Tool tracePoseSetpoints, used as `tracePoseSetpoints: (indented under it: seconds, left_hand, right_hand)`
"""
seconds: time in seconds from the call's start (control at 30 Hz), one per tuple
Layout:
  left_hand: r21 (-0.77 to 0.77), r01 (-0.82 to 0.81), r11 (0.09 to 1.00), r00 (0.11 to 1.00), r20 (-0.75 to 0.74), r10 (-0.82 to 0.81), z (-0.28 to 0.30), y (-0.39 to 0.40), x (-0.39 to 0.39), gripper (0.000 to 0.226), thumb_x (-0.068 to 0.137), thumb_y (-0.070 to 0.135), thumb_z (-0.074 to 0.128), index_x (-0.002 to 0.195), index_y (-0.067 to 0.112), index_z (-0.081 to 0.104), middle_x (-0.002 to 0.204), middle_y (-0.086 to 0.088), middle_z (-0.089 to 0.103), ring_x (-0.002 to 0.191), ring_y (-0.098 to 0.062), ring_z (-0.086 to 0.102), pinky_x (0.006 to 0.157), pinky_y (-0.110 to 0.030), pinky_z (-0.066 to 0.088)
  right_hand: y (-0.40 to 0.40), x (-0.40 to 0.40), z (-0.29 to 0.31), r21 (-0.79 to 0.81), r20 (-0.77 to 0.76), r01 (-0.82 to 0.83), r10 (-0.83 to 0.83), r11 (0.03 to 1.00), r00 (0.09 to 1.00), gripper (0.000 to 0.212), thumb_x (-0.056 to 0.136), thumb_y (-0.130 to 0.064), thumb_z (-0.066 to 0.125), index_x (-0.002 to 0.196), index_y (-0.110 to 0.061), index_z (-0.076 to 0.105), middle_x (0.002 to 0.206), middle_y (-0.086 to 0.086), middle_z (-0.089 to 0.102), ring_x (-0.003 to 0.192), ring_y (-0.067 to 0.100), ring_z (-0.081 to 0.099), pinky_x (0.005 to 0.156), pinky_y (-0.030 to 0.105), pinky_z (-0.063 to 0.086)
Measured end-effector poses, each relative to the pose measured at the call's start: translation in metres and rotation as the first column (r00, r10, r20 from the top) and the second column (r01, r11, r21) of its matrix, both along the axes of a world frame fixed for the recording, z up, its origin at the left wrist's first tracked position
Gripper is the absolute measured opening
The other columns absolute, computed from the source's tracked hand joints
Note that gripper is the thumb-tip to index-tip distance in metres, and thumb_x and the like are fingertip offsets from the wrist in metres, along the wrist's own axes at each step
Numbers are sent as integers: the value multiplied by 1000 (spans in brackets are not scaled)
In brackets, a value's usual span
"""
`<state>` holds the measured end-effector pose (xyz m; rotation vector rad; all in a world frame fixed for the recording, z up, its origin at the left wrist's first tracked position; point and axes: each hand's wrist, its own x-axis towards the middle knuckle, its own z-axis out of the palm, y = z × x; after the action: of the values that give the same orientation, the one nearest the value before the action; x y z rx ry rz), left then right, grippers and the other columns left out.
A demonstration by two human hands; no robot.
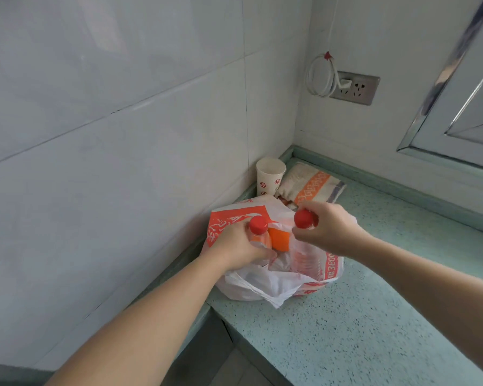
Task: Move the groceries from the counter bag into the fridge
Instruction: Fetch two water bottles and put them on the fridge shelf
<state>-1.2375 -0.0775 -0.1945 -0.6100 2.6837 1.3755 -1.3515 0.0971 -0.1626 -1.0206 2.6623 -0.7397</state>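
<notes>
Two bare hands over a thin white plastic shopping bag with red-orange print (265,285), open at the top, sitting on the speckled pale green stone bench (360,330) close to the corner of the white tiled walls (109,107).

Left hand (234,246) curled round the neck and shoulder of a clear plastic bottle with orange drink and a round red cap (258,225), low at the bag's mouth, with the bottle's lower part hidden behind the hand and inside the bag. Right hand (329,229) pinching the neck of a second clear plastic bottle with a red cap (304,218), its see-through body reaching down into the bag (hard to tell what is inside this one). Between the two bottles, a bright orange carton or label (280,240) poking up out of the bag, touching the left-hand bottle.

Behind the bag, right in the corner, a white paper cup with small red flower marks (271,174), standing upright. Just beside the cup, a folded cream towel with an orange patterned stripe and a purple band (310,185), lying flat on the bench.

Higher on the right wall, a grey metal socket plate (357,87) with a white plug and a looped white cord (318,76) hanging from a small red hook. At far right, a shiny silver frame of a window or cabinet door (444,93).

No fridge in view.
</notes>
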Motion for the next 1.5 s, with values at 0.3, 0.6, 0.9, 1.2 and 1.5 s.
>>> tracePoseSetpoints:
  seconds: [0.3, 0.6, 0.9, 1.2, 1.5]
  left_hand:
    - [-23, 128, 992, 991, -42, -129, -21, 6, 11, 77, 57, 30, 90, 116, 45, 43, 120, 17, 56, 111, -3, 52, 91, -16, 43]
    - [-35, -7, 999, 992, -123, 2, 3, 17, -1, 70, 58, 38, 86, 115, 35, 47, 113, 16, 61, 108, -6, 57, 88, -28, 47]
    - [135, 46, 990, 927, -374, 8, 122, 45, -33, 69, 69, 27, 85, 123, 29, 42, 111, 11, 55, 105, -14, 54, 85, -33, 49]
    - [337, 444, 830, 794, -578, -189, 164, 128, -33, 80, 61, 71, 61, 129, 33, 45, 110, 6, 62, 99, -10, 62, 76, -31, 48]
    - [338, 715, 612, 664, -604, -441, 165, 276, 12, 82, 55, 74, 58, 119, 23, 52, 101, -4, 70, 87, -14, 70, 65, -23, 50]
  right_hand:
    - [19, 18, -71, -210, 390, 145, -53, 967, 919, 84, 54, -44, 88, 125, -37, 45, 117, -12, 57, 107, 12, 55, 85, 30, 46]
    - [36, 3, -39, -364, 481, 287, -85, 886, 873, 80, 53, -42, 88, 123, -28, 51, 107, -6, 68, 96, 11, 68, 89, 41, 54]
    - [90, -2, 105, -498, 368, 262, -71, 827, 927, 44, 71, -23, 84, 106, -17, 58, 95, 4, 70, 78, 8, 70, 68, 25, 54]
    - [177, 74, 151, -749, 511, 607, -353, 265, 784, 56, 60, -46, 85, 104, -20, 62, 85, 3, 69, 78, 24, 67, 79, 46, 55]
    - [294, 211, 157, -749, 341, 650, -767, 127, 543, 62, 69, -55, 75, 113, -15, 55, 96, 10, 69, 74, 16, 69, 60, 23, 52]
